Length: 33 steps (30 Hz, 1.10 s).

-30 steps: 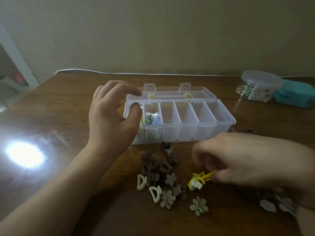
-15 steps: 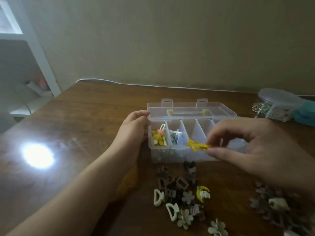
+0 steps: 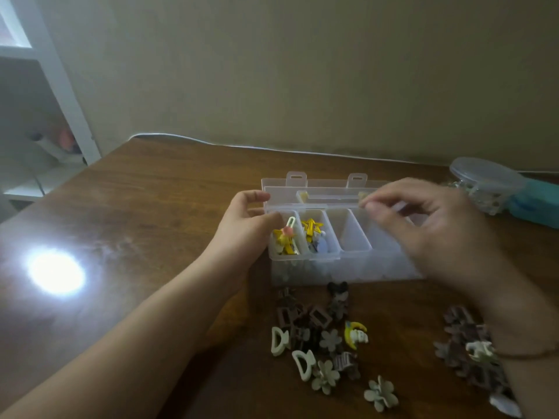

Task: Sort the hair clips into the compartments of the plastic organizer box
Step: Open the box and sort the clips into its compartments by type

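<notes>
The clear plastic organizer box (image 3: 348,272) stands open mid-table, lid folded back. My left hand (image 3: 245,219) grips its left end, thumb in front and fingers behind. My right hand (image 3: 429,225) hovers over the middle compartments, fingers loosely curled, holding nothing. A yellow star clip (image 3: 311,226) lies on other clips in the second compartment from the left. The leftmost compartment holds yellow and pink clips (image 3: 286,237). The third compartment looks empty; my right hand hides the ones beyond it. Loose brown and cream clips (image 3: 314,331) lie in front of the box, among them a yellow moon clip (image 3: 355,334).
A second heap of brown clips (image 3: 465,349) lies at the right, partly under my right wrist. A lidded clear tub (image 3: 487,179) and a teal box (image 3: 535,204) sit at the far right. A white cable (image 3: 242,146) runs along the table's back edge.
My right hand carried the yellow star clip from the table up to the box and let it go into the second compartment. My left hand moved from above the box to gripping its left end.
</notes>
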Available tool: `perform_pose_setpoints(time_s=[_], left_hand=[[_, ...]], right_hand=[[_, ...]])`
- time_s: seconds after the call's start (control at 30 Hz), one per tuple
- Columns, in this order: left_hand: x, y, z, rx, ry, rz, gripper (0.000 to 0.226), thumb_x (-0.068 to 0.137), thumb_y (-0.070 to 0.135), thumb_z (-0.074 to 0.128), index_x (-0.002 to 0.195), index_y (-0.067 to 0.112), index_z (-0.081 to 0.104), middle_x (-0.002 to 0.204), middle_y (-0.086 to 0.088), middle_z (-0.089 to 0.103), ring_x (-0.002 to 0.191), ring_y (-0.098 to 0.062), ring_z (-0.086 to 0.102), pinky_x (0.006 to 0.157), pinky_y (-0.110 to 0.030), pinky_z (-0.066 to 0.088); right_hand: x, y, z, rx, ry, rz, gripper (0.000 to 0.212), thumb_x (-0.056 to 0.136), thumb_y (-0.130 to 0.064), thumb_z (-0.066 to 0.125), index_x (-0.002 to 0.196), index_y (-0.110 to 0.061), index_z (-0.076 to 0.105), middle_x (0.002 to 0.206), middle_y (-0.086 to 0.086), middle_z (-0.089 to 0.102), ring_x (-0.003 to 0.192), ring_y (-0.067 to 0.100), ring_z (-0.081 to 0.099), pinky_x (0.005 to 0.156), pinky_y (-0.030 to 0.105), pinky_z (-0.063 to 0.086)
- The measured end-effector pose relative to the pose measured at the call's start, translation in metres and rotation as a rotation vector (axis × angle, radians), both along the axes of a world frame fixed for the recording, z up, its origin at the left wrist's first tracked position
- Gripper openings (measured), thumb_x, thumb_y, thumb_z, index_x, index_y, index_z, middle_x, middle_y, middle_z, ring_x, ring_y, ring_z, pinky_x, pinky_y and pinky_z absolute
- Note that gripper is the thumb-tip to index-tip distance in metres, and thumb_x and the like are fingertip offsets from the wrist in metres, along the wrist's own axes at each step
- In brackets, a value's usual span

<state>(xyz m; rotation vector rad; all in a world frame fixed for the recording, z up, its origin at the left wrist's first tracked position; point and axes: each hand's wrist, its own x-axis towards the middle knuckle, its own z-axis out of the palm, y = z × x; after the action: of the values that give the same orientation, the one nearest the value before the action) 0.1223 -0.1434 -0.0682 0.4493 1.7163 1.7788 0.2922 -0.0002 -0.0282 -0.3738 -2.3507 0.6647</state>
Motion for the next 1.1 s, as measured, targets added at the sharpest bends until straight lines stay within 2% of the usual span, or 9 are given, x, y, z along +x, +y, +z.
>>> perform_pose_setpoints(time_s=[0.27,0.37,0.43,0.5,0.7,0.8,0.87,0.97,1.1], left_hand=[[0.004,0.009,-0.005,0.034,0.143,0.133,0.044,0.089,0.009,0.066,0.127,0.026,0.05,0.114,-0.002,0.065,0.094,-0.02,0.07,0.078,-0.039,0.062],[0.002,0.004,-0.008,-0.027,0.392,0.172,0.048,0.091,0.022,0.066,0.135,0.027,0.046,0.132,0.003,0.055,0.117,-0.017,0.059,0.09,-0.038,0.055],[0.003,0.001,-0.01,-0.108,0.736,0.2,0.053,0.09,0.031,0.064,0.137,0.026,0.042,0.144,0.003,0.042,0.134,-0.018,0.042,0.109,-0.041,0.039],[0.008,0.0,-0.011,-0.124,1.007,0.207,0.056,0.088,0.035,0.061,0.139,0.022,0.042,0.149,-0.001,0.034,0.139,-0.021,0.03,0.112,-0.034,0.025],[0.016,0.0,-0.011,-0.134,1.085,0.162,0.056,0.085,0.044,0.053,0.136,0.021,0.045,0.148,-0.001,0.033,0.136,-0.028,0.026,0.105,-0.032,0.022],[0.017,0.001,-0.012,-0.155,1.071,0.144,0.051,0.09,0.042,0.058,0.136,0.022,0.046,0.148,0.001,0.032,0.137,-0.025,0.024,0.103,-0.031,0.022],[0.017,0.001,-0.013,-0.157,1.066,0.147,0.047,0.094,0.036,0.061,0.136,0.022,0.046,0.148,0.001,0.032,0.137,-0.024,0.024,0.102,-0.032,0.022],[0.017,0.0,-0.013,-0.149,1.065,0.13,0.052,0.088,0.044,0.056,0.135,0.024,0.046,0.146,0.001,0.033,0.131,-0.015,0.023,0.102,-0.032,0.023],[0.015,-0.001,-0.012,-0.151,1.042,0.112,0.056,0.085,0.048,0.049,0.136,0.024,0.045,0.146,0.003,0.034,0.132,-0.012,0.023,0.104,-0.031,0.023]], right_hand=[[0.055,0.043,0.03,-0.263,0.281,-0.066,0.011,0.089,-0.022,0.064,0.085,-0.029,0.073,0.077,-0.002,0.071,0.068,0.015,0.063,0.062,0.025,0.051],[0.08,0.044,0.039,-0.12,-0.019,-0.066,0.015,0.087,-0.016,0.069,0.088,-0.031,0.072,0.083,-0.006,0.073,0.073,0.009,0.066,0.068,0.025,0.054],[0.102,0.035,0.033,-0.008,-0.321,-0.101,0.016,0.08,-0.034,0.068,0.093,-0.043,0.067,0.092,-0.019,0.069,0.083,0.0,0.064,0.07,0.027,0.053],[0.13,0.02,0.012,0.064,-0.529,-0.164,0.025,0.072,-0.059,0.053,0.097,-0.056,0.058,0.091,-0.025,0.064,0.088,-0.009,0.058,0.065,0.021,0.047],[0.192,-0.008,-0.047,0.061,-0.591,-0.342,0.048,0.064,-0.093,0.033,0.1,-0.066,0.049,0.112,-0.039,0.051,0.093,-0.01,0.056,0.071,0.02,0.049],[0.191,-0.015,-0.053,0.013,-0.506,-0.343,0.028,0.074,-0.066,0.063,0.1,-0.066,0.052,0.113,-0.037,0.051,0.095,-0.005,0.054,0.071,0.016,0.046],[0.183,-0.018,-0.057,0.029,-0.448,-0.343,0.03,0.073,-0.042,0.075,0.092,-0.06,0.059,0.112,-0.036,0.053,0.098,-0.005,0.054,0.07,0.019,0.046],[0.164,-0.023,-0.065,0.1,-0.38,-0.292,0.025,0.081,-0.033,0.072,0.094,-0.051,0.063,0.098,-0.033,0.061,0.101,-0.007,0.054,0.078,0.018,0.044],[0.133,-0.031,-0.07,0.26,-0.378,-0.175,0.023,0.088,-0.028,0.058,0.107,-0.028,0.072,0.101,-0.021,0.065,0.097,-0.002,0.059,0.079,0.017,0.049]])
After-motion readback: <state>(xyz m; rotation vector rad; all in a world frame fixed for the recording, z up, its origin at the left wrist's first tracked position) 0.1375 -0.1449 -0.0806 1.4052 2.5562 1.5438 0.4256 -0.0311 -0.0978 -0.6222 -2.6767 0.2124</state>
